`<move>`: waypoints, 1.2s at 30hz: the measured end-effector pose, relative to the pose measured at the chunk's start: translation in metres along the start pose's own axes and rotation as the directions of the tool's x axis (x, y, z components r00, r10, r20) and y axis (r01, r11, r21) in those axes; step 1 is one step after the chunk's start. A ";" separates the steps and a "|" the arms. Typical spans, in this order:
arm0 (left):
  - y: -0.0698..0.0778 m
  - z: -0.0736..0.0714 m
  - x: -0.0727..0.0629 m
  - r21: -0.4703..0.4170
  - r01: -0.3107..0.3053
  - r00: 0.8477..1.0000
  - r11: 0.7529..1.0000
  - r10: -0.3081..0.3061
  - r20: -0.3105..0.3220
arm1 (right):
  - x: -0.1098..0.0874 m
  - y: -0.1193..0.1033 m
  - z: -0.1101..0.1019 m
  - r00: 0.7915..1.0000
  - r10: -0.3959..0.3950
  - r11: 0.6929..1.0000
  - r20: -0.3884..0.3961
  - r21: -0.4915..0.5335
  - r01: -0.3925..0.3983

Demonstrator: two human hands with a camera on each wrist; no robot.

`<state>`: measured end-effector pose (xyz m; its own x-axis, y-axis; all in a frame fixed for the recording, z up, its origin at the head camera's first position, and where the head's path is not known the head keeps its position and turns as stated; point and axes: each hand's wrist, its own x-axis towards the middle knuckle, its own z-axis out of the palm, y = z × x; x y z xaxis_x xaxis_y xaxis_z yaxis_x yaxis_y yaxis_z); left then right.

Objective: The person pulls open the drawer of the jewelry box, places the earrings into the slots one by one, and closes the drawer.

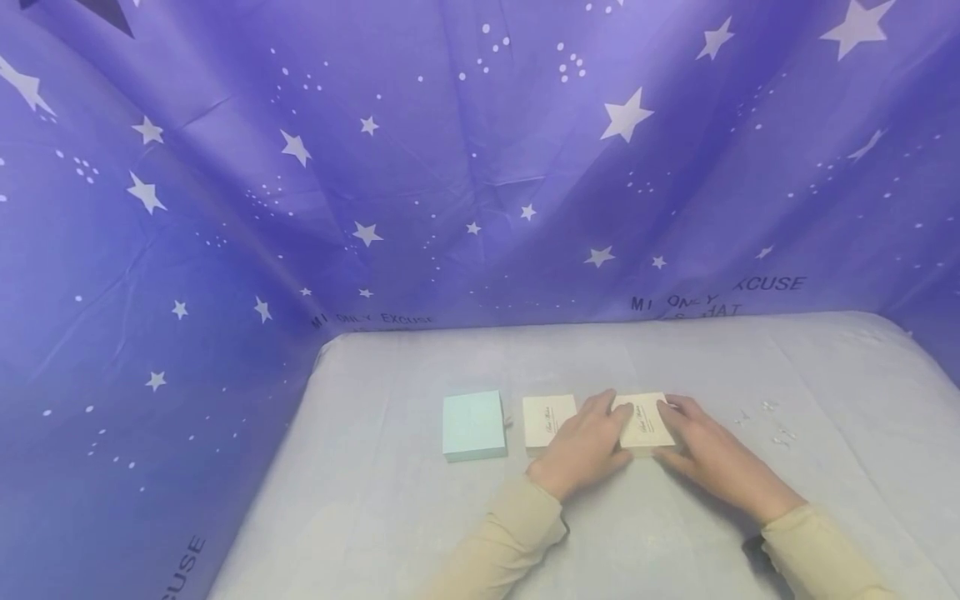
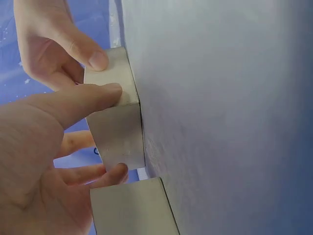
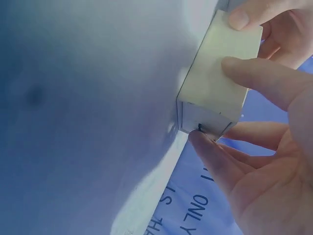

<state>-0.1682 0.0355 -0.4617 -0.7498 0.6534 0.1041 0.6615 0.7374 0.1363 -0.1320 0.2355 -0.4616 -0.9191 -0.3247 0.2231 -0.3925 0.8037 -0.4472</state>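
A small cream box [image 1: 645,423] with dark script on its lid sits on the table between both hands. My left hand [image 1: 581,443] holds its left side, thumb along the front wall in the left wrist view. From the right, my right hand [image 1: 708,454] grips the same box, its thumb on the front wall. In the right wrist view a fingertip touches the box's end [image 3: 205,119] beside a small dark tab [image 3: 199,127]. A second cream box [image 1: 543,417] stands just left, partly hidden by my left hand.
Farther left lies a mint-green box [image 1: 474,423] with a small tab on its right side. Several tiny shiny pieces [image 1: 782,435] are scattered right of my right hand. A purple star-printed curtain [image 1: 480,167] hangs behind the pale cloth-covered table [image 1: 360,517].
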 end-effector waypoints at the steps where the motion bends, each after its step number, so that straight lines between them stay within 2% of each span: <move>1: 0.000 0.000 0.000 -0.001 0.004 1.000 1.000 -0.004 0.001 | 0.000 0.000 0.000 1.000 0.004 1.000 0.005 0.003 -0.004; 8: 0.002 0.001 0.001 -0.035 0.024 0.999 0.999 -0.023 0.025 | 0.001 -0.001 0.000 1.000 -0.022 0.999 -0.015 -0.039 0.021; 17: 0.011 0.002 0.003 -0.003 0.036 0.999 0.999 -0.036 0.037 | -0.001 -0.004 0.002 1.000 -0.016 0.995 -0.026 -0.099 0.013; 25: 0.008 0.001 0.001 -0.021 0.061 0.998 0.998 -0.061 0.018 | 0.003 -0.005 0.004 1.000 0.010 0.998 -0.021 -0.056 -0.011; 36: 0.008 0.001 -0.002 -0.028 0.034 0.999 0.999 -0.034 -0.008 | -0.001 -0.009 0.001 0.999 0.042 0.999 -0.007 0.008 -0.042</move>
<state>-0.1609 0.0400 -0.4615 -0.7722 0.6262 0.1075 0.6349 0.7542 0.1675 -0.1277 0.2279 -0.4585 -0.9344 -0.2871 0.2107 -0.3540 0.8127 -0.4627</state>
